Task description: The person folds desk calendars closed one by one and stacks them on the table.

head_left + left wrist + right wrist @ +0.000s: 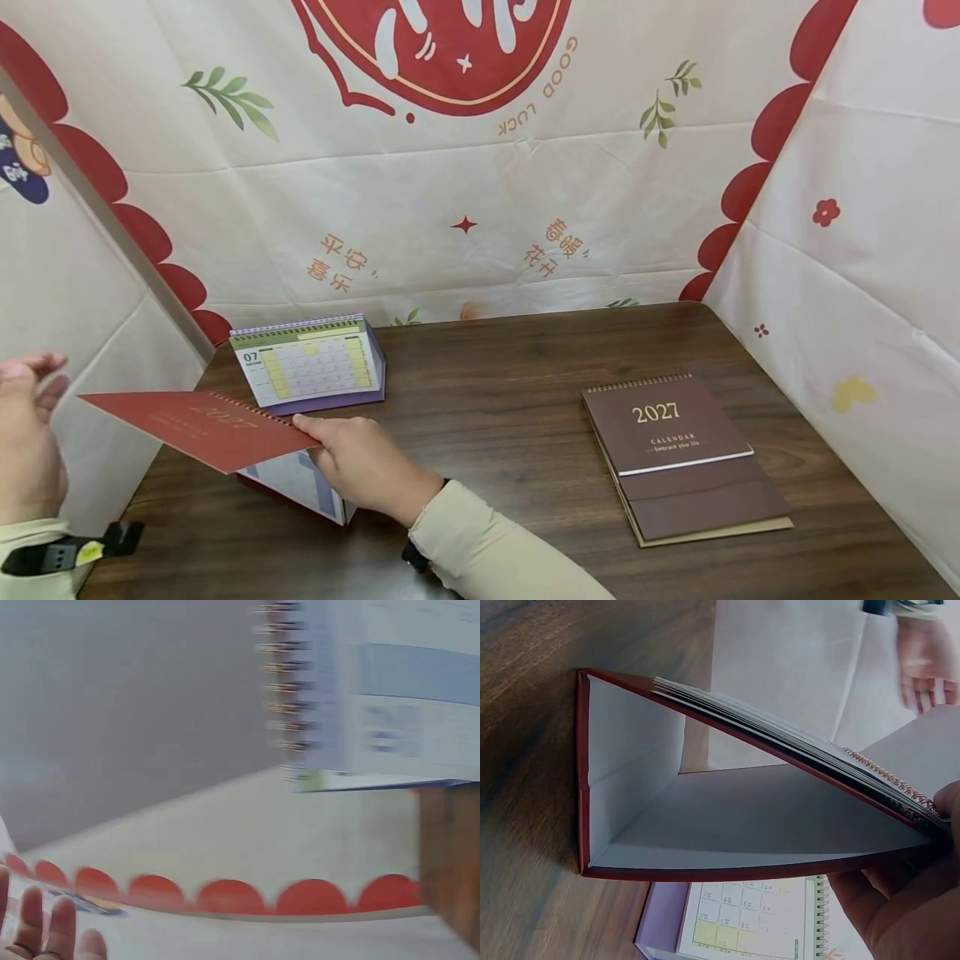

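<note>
My right hand [371, 462] grips a red desk calendar [180, 425] at the end of its spiral-bound top, thumb on the upper side. The red 2027 cover is spread out to the left, and a pale page with blue blocks shows beneath it. In the right wrist view, its folded stand [630, 757] makes a hollow triangle with a pale inside, and the pages [780, 735] lie along one side. Off to the left, my left hand [30, 442] is raised and holds nothing, its fingers [64, 926] loosely extended, apart from the cover's corner.
A purple desk calendar [311, 367] open to month 07 stands behind the red one. On the right of the wooden table [487, 467] lies a brown 2027 calendar [675, 433]. Printed white cloth [450, 183] walls the back and sides.
</note>
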Motion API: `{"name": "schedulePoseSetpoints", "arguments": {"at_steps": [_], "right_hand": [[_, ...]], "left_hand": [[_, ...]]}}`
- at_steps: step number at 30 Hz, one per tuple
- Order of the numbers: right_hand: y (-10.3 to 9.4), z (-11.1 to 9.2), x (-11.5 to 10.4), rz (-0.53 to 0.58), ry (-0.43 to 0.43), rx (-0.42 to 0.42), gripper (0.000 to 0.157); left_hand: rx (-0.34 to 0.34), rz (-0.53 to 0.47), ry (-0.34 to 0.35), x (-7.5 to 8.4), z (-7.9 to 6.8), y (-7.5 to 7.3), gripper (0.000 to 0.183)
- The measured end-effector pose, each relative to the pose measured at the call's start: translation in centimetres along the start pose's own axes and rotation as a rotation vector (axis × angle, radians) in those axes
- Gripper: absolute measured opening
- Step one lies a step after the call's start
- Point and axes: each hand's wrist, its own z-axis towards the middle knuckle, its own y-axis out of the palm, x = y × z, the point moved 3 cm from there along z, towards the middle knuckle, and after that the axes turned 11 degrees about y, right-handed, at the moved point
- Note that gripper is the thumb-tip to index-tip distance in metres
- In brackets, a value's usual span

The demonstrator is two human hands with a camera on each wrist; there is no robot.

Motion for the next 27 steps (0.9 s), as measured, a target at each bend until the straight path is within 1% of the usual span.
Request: {"name": "schedulePoseSetpoints", "arguments": {"at_steps": [2, 4, 5, 6, 7, 8, 9, 11, 12, 13, 14, 15, 17, 19, 20, 21, 22, 23, 25, 27], "right_hand": [[0.1, 0.0, 0.0, -0.001, -0.001, -0.001, 0.042], [0.1, 0.0, 0.1, 0.004, -0.001, -0.001, 0.042], [0.1, 0.0, 0.1, 0.004, -0.001, 0.000, 0.042], [0.2, 0.0, 0.2, 0.005, 0.001, 0.001, 0.042], [0.2, 0.0, 0.2, 0.007, 0.003, 0.000, 0.042], [0.2, 0.0, 0.2, 0.011, 0.005, 0.000, 0.042], [0.2, 0.0, 0.2, 0.014, 0.008, -0.003, 0.043], [0.2, 0.0, 0.2, 0.019, 0.008, -0.007, 0.043], [0.3, 0.0, 0.2, 0.025, 0.009, -0.011, 0.042], [0.3, 0.0, 0.1, 0.029, 0.008, -0.012, 0.042], [0.3, 0.0, 0.1, 0.034, 0.005, -0.011, 0.042], [0.3, 0.0, 0.0, 0.037, 0.003, -0.010, 0.042], [0.3, 0.0, 0.0, 0.041, -0.005, -0.002, 0.041], [0.3, 0.0, 0.0, 0.043, -0.008, 0.009, 0.040], [0.2, 0.0, 0.0, 0.042, -0.009, 0.013, 0.039], [0.2, 0.0, 0.0, 0.038, -0.010, 0.017, 0.039], [0.2, 0.0, 0.0, 0.035, -0.010, 0.020, 0.039], [0.1, 0.0, 0.0, 0.032, -0.009, 0.022, 0.038], [0.1, 0.0, 0.0, 0.031, -0.010, 0.021, 0.038], [0.1, 0.0, 0.0, 0.032, -0.013, 0.014, 0.039]], "left_hand": [[-0.060, 0.110, 0.139, 1.7, 0.4, 0.4, 0.030], [-0.120, 0.219, 0.261, 3.0, 0.5, 1.0, 0.030], [-0.154, 0.230, 0.310, 3.5, 0.5, 1.2, 0.030], [-0.189, 0.217, 0.350, 3.8, 0.4, 1.5, 0.029], [-0.216, 0.192, 0.376, 4.0, 0.3, 1.7, 0.028], [-0.245, 0.173, 0.388, 4.2, 0.2, 1.9, 0.026], [-0.271, 0.167, 0.386, 4.3, 0.0, 2.1, 0.026], [-0.306, 0.166, 0.341, 4.1, -0.3, 2.0, 0.024], [-0.328, 0.177, 0.310, 3.9, -0.5, 1.9, 0.022], [-0.359, 0.208, 0.269, 3.5, -0.6, 1.5, 0.020], [-0.411, 0.258, 0.219, 3.0, -0.8, 1.1, 0.018], [-0.486, 0.307, 0.167, 2.4, -1.0, 0.7, 0.018], [-0.686, 0.381, 0.071, 1.1, -1.6, 0.1, 0.024], [-0.897, 0.437, 0.031, -0.2, -2.5, -0.3, 0.030], [-0.979, 0.452, 0.017, -0.7, -3.1, -0.2, 0.032], [-1.038, 0.451, 0.015, -1.1, -3.7, 0.0, 0.034], [-1.069, 0.457, 0.032, -1.6, -4.3, 0.2, 0.035], [-1.078, 0.459, 0.055, -1.9, -4.8, 0.6, 0.031], [-1.062, 0.478, 0.064, -2.5, -5.6, 1.2, 0.024], [-1.016, 0.517, 0.068, -3.0, -6.1, 1.8, 0.021]]}}
